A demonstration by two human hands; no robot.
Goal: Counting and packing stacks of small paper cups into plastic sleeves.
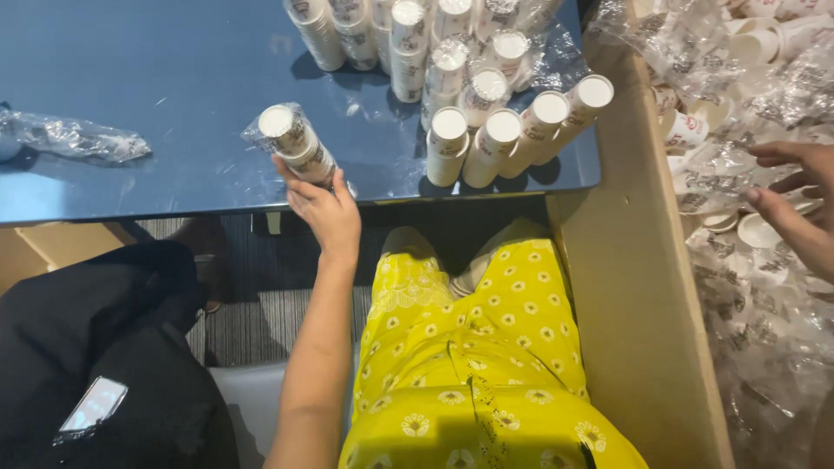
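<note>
A: Left hand (326,213) is up at the table's near edge, fingers wrapped round the base of a wrapped cup stack (295,143).

B: Clamped on it?

A: Yes, gripping the lower end; the stack leans on the blue table (174,78), its white top tilted up and away from the hand.

B: And the right hand (795,195)?

A: Well apart from the left, out over the cardboard box (634,287) on the right. Fingers spread and loosely curled above loose cups (756,230) and crinkled plastic; it holds nothing I can make out.

B: Around them?

A: More cup stacks (486,130) crowd the table's far right, some leaning. An empty plastic wrapper (74,139) lies far left. Below the table, yellow flowered clothing (469,347), and a black bag (113,347) with a phone (91,406) on it.
</note>
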